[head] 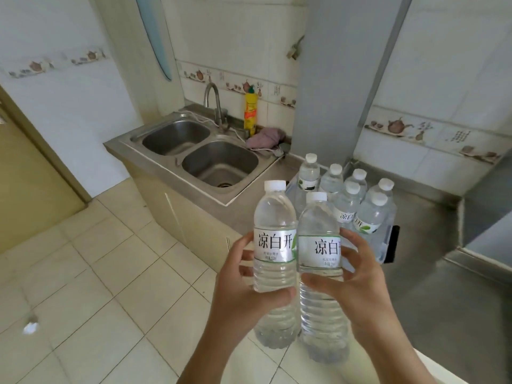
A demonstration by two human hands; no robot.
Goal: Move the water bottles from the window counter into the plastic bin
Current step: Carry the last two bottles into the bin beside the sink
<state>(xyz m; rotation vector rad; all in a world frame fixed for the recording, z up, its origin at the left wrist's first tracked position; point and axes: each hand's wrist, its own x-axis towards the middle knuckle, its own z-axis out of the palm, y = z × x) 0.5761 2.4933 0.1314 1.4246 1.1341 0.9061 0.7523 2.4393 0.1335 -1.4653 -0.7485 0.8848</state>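
Observation:
My left hand (235, 275) grips a clear water bottle (274, 217) with a white cap and a white label. My right hand (357, 278) grips a second, matching bottle (318, 225) beside the first. Both bottles are upright and held in the air side by side, above the floor and the counter's front edge. Behind them a clear plastic bin (386, 242) stands on the grey counter and holds several upright water bottles (346, 200) with white caps.
A steel double sink (219, 162) with a tap (214, 103) lies to the left of the bin. A yellow detergent bottle (250, 112) and a pink cloth (264, 138) sit behind it. Grey counter (432, 273) extends right. Tiled floor (97, 273) lies at left.

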